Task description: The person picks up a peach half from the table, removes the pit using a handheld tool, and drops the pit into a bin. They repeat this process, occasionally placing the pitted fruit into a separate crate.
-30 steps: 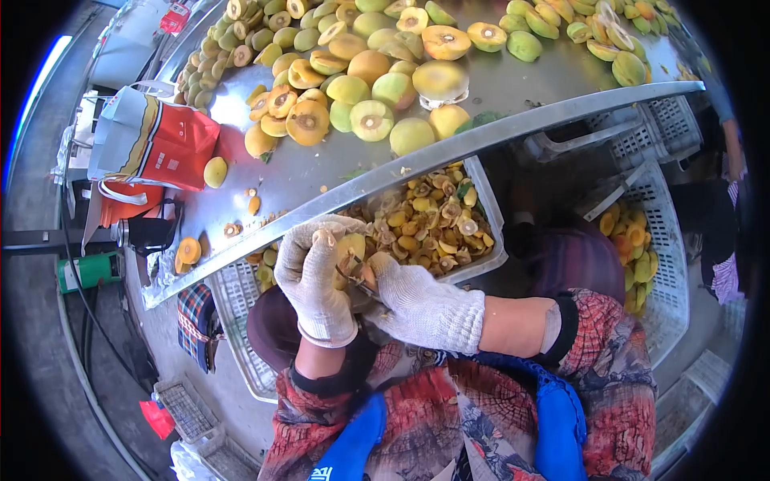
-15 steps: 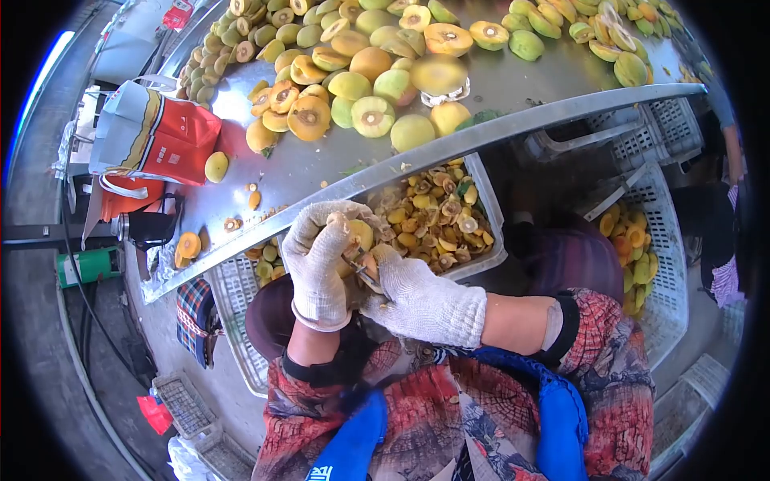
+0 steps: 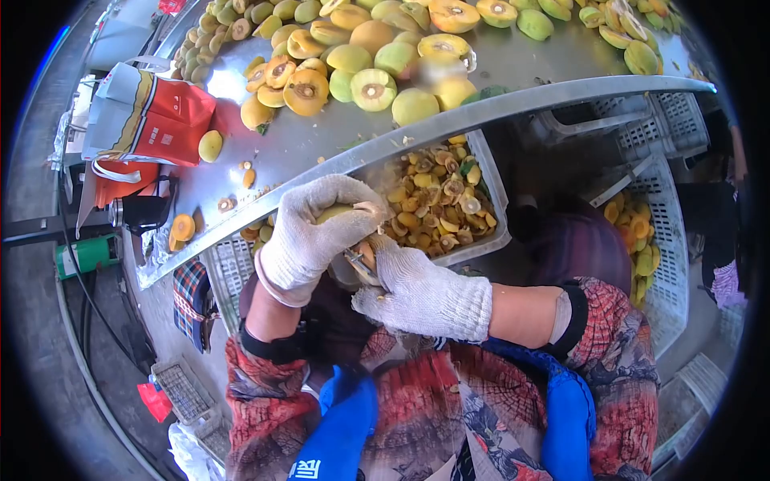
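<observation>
My left hand (image 3: 309,228), in a pale knit glove, is closed around a yellow-green fruit (image 3: 333,212), mostly hidden by the fingers. Just below it, my right hand (image 3: 425,293), gloved too with bare fingertips showing, grips a small metal pitting tool (image 3: 358,261). The tool's shape is partly covered by the fingers. Both hands are close together in front of the table's edge. Beyond them stands a crate (image 3: 504,232) heaped with small yellow-brown fruit scraps (image 3: 437,204).
Halved fruits (image 3: 373,90) with brown centres pile up on the metal table (image 3: 301,148), whose raised rim (image 3: 449,112) runs across in front. A red and white bag (image 3: 156,116) stands at the left. White crate (image 3: 670,232) with fruit sits at the right.
My left hand has shifted left and up, and its fingers now wrap further over the fruit. The right hand stays nearly in place with the tool. The whole view has tilted slightly.
</observation>
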A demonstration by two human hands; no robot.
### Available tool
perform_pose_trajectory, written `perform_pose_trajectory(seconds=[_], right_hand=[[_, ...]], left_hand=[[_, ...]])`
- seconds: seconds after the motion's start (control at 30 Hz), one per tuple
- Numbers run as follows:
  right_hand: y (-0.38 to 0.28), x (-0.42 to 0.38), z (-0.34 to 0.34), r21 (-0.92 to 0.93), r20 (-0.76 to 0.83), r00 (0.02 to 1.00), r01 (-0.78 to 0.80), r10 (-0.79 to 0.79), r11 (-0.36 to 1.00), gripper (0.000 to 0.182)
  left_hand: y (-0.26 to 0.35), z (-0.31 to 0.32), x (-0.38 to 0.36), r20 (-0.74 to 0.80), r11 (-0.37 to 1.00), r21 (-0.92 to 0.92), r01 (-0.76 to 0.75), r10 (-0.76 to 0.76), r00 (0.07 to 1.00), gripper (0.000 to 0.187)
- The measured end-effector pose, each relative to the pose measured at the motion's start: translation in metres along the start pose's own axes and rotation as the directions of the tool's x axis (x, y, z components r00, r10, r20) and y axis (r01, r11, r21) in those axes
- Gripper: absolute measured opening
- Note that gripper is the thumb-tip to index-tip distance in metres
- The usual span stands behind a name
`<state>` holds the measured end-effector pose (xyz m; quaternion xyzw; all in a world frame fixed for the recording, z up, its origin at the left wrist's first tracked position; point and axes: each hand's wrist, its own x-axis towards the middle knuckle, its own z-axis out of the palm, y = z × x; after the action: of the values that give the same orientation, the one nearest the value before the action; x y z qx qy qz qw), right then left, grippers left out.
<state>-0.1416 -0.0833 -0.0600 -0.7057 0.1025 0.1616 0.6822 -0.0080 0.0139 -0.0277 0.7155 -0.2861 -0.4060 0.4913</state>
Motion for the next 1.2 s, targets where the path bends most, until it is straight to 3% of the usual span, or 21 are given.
perform_pose_trajectory(seconds=[0.03, 0.13, 0.23, 0.33, 0.43, 0.5, 0.63, 0.73, 0.93, 1.0, 1.07, 1.2], right_hand=[[-0.004, -0.001, -0.003, 0.014, 0.026, 0.999, -0.044, 0.043, 0.999, 0.052], [0.001, -0.001, -0.001, 0.100, 0.003, 0.998, 0.063, -0.063, 0.993, 0.049], [0.002, -0.001, -0.002, 0.337, 0.067, 0.994, 0.055, -0.082, 0.940, 0.045], [-0.010, -0.007, -0.016, 0.472, 0.261, 0.965, -0.125, -0.002, 0.872, 0.044], [0.001, -0.002, -0.006, 0.127, -0.086, 0.992, 0.108, -0.098, 0.986, 0.039], [0.002, -0.001, -0.006, 0.178, -0.065, 0.992, 0.116, -0.106, 0.977, 0.036], [0.007, 0.005, -0.001, 0.435, 0.070, 0.989, 0.084, -0.126, 0.896, 0.031], [-0.009, -0.007, -0.023, 0.581, 0.349, 0.937, -0.195, -0.026, 0.790, 0.029], [-0.001, -0.008, -0.022, 0.724, 0.384, 0.909, -0.186, -0.164, 0.664, 0.024], [-0.009, -0.008, -0.029, 0.631, 0.414, 0.903, -0.198, -0.110, 0.750, 0.024], [-0.013, -0.008, -0.030, 0.493, 0.399, 0.917, -0.220, 0.006, 0.842, 0.026], [-0.013, -0.002, -0.018, 0.133, 0.106, 0.993, -0.070, 0.056, 0.989, 0.034]], left_hand=[[0.003, -0.001, 0.002, 0.029, 0.999, 0.038, 0.007, -0.008, 1.000, 0.027], [0.012, -0.005, 0.010, 0.115, 0.998, 0.069, 0.012, -0.020, 0.993, 0.027], [0.019, -0.007, 0.014, 0.173, 0.994, 0.108, 0.014, -0.033, 0.984, 0.024], [0.023, -0.007, 0.018, 0.189, 0.992, 0.122, 0.021, -0.044, 0.981, 0.020], [0.022, -0.005, 0.019, 0.172, 0.990, 0.142, -0.001, -0.024, 0.985, 0.017], [0.021, 0.000, 0.020, 0.115, 0.986, 0.164, -0.028, 0.009, 0.993, 0.021], [0.015, 0.000, 0.017, 0.077, 0.999, 0.037, 0.013, -0.016, 0.997, 0.024], [0.006, 0.004, 0.016, 0.034, 0.995, -0.080, -0.054, 0.057, 0.998, 0.027], [0.000, 0.014, 0.011, -0.065, 0.913, -0.360, -0.194, 0.183, 0.981, 0.029], [-0.013, 0.015, 0.012, -0.076, 0.854, -0.445, -0.270, 0.265, 0.961, 0.029], [-0.017, 0.015, 0.012, -0.086, 0.868, -0.434, -0.241, 0.227, 0.970, 0.030], [-0.016, 0.008, 0.007, -0.095, 0.906, -0.353, -0.233, 0.213, 0.972, 0.035]])
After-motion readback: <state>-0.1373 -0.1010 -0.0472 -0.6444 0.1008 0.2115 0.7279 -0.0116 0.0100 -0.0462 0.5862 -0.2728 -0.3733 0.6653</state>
